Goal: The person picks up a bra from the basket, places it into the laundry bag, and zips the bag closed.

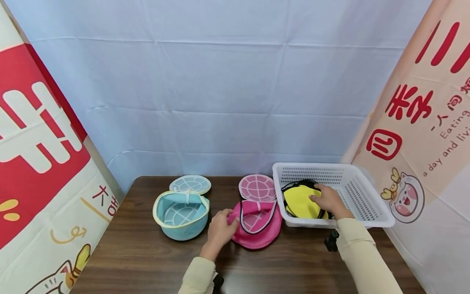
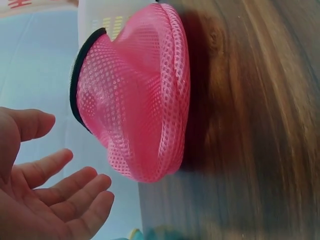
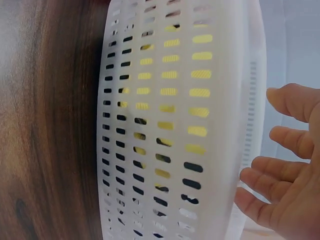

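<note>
A pink mesh laundry bag point(image 1: 258, 232) sits unzipped on the table, its round lattice lid point(image 1: 258, 188) folded back behind it. My left hand point(image 1: 221, 229) is at its left edge; in the left wrist view the fingers are loosely bent beside the pink mesh point(image 2: 135, 95), with nothing between them. Over the white basket point(image 1: 367, 222), my right hand point(image 1: 328, 200) reaches to a yellow cloth item point(image 1: 302, 202) with black parts. The right wrist view has those fingers point(image 3: 280, 170) spread and relaxed above the basket's rim, while the yellow shows through the slots.
Left of the pink bag stands a light blue mesh bag point(image 1: 187, 232) with a cream rim, its lattice lid point(image 1: 191, 184) laid back. The brown wooden table point(image 1: 147, 261) ends at a pale blue cloth backdrop point(image 1: 220, 90). Printed cloths hang on both sides.
</note>
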Motion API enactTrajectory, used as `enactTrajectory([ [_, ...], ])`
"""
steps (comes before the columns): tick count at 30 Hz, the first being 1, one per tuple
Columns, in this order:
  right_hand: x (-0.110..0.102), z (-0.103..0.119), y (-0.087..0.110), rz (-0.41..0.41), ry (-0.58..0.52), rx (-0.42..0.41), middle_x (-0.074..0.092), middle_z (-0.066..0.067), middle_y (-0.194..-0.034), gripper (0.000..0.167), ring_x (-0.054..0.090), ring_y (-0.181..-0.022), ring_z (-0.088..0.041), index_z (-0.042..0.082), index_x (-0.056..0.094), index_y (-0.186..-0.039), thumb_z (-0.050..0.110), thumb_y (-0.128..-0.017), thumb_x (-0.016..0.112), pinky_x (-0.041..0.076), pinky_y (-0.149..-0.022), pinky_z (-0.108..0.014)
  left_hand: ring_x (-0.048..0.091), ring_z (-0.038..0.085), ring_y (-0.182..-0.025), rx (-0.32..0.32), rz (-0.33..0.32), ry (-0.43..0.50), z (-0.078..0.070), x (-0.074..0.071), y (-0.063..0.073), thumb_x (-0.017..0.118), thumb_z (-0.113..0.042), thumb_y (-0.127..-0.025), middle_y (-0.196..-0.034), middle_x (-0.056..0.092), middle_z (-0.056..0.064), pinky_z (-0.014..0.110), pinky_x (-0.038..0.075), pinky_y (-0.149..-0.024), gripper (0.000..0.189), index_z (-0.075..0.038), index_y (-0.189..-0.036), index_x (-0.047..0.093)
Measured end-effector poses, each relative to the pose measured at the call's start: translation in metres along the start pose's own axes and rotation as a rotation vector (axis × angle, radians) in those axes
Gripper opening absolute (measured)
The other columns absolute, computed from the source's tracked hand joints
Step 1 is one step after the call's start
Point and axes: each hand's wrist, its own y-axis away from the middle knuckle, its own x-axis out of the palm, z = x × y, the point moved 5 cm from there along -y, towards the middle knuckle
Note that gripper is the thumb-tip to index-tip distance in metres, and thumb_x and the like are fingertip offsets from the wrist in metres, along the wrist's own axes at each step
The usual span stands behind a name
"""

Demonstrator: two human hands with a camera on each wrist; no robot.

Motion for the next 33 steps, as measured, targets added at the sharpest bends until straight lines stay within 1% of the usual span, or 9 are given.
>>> enactTrajectory([
  [3, 0.0, -0.004, -0.002, 0.017, -0.021, 0.039, 0.043, -0.038, -0.124, 0.057, 0.049, -0.101, -0.05, -0.017, 0.036, -0.131, 0.02, -0.091, 0.056, 0.043, -0.077, -0.056, 0.058, 0.026, -0.082, -0.003, -0.002, 0.024, -0.001, 0.003, -0.002, 0.07, -0.022, -0.081, -0.091, 0.061, 0.011, 0.042, 0.047, -0.068, 0.033, -0.002, -0.107, 0.066],
  [7, 0.001, -0.009, -0.003, 0.033, -0.043, 0.082, 0.039, -0.038, -0.127, 0.058, 0.045, -0.106, -0.051, -0.017, 0.034, -0.133, 0.019, -0.092, 0.054, 0.042, -0.08, -0.056, 0.058, 0.029, -0.085, -0.023, 0.015, 0.047, -0.003, 0.01, -0.003, 0.07, -0.022, -0.08, -0.094, 0.061, 0.013, 0.044, 0.047, -0.072, 0.036, 0.0, -0.108, 0.065],
  [11, 0.001, -0.011, -0.004, 0.046, -0.048, 0.095, 0.036, -0.04, -0.128, 0.06, 0.04, -0.11, -0.053, -0.018, 0.031, -0.133, 0.02, -0.092, 0.053, 0.039, -0.083, -0.057, 0.058, 0.029, -0.087, -0.046, 0.023, 0.064, -0.003, 0.016, -0.005, 0.071, -0.022, -0.08, -0.095, 0.06, 0.014, 0.044, 0.048, -0.074, 0.037, 0.001, -0.108, 0.064],
  [16, 0.004, -0.017, -0.004, 0.089, -0.072, 0.136, 0.026, -0.04, -0.135, 0.066, 0.032, -0.117, -0.055, -0.018, 0.021, -0.138, 0.019, -0.092, 0.053, 0.035, -0.088, -0.059, 0.057, 0.029, -0.089, -0.055, 0.022, 0.071, -0.002, 0.02, -0.009, 0.071, -0.023, -0.08, -0.095, 0.059, 0.013, 0.043, 0.048, -0.076, 0.035, 0.001, -0.106, 0.065],
  [19, 0.006, -0.02, -0.004, 0.103, -0.08, 0.153, 0.022, -0.04, -0.137, 0.068, 0.03, -0.118, -0.055, -0.017, 0.018, -0.139, 0.018, -0.092, 0.053, 0.035, -0.088, -0.06, 0.056, 0.029, -0.089, -0.061, 0.022, 0.076, -0.002, 0.022, -0.011, 0.071, -0.023, -0.08, -0.094, 0.059, 0.013, 0.043, 0.047, -0.076, 0.035, 0.0, -0.105, 0.065],
  [22, 0.008, -0.021, -0.004, 0.102, -0.085, 0.152, 0.022, -0.041, -0.136, 0.069, 0.03, -0.118, -0.056, -0.018, 0.019, -0.138, 0.019, -0.092, 0.053, 0.035, -0.088, -0.06, 0.056, 0.028, -0.088, -0.068, 0.025, 0.082, -0.002, 0.023, -0.012, 0.072, -0.023, -0.079, -0.094, 0.06, 0.014, 0.042, 0.048, -0.075, 0.036, 0.001, -0.104, 0.064],
  [28, 0.011, -0.025, -0.005, 0.099, -0.097, 0.156, 0.024, -0.042, -0.135, 0.069, 0.032, -0.116, -0.055, -0.019, 0.02, -0.138, 0.02, -0.092, 0.054, 0.036, -0.087, -0.06, 0.057, 0.024, -0.082, -0.092, 0.064, 0.11, -0.003, 0.026, -0.015, 0.077, -0.018, -0.074, -0.092, 0.063, 0.013, 0.038, 0.05, -0.069, 0.038, 0.001, -0.104, 0.062],
  [30, 0.011, -0.026, -0.005, 0.095, -0.11, 0.158, 0.025, -0.042, -0.134, 0.068, 0.035, -0.114, -0.055, -0.019, 0.02, -0.138, 0.019, -0.092, 0.054, 0.037, -0.086, -0.059, 0.057, 0.023, -0.079, -0.084, 0.073, 0.117, -0.004, 0.027, -0.016, 0.077, -0.015, -0.073, -0.089, 0.063, 0.012, 0.036, 0.05, -0.067, 0.038, 0.001, -0.103, 0.062],
  [33, 0.013, -0.027, -0.006, 0.087, -0.127, 0.148, 0.028, -0.042, -0.133, 0.068, 0.039, -0.111, -0.054, -0.018, 0.021, -0.137, 0.019, -0.092, 0.054, 0.039, -0.083, -0.058, 0.056, 0.022, -0.075, -0.054, 0.076, 0.129, -0.004, 0.027, -0.016, 0.076, -0.008, -0.073, -0.083, 0.061, 0.011, 0.035, 0.048, -0.065, 0.032, 0.002, -0.1, 0.062],
])
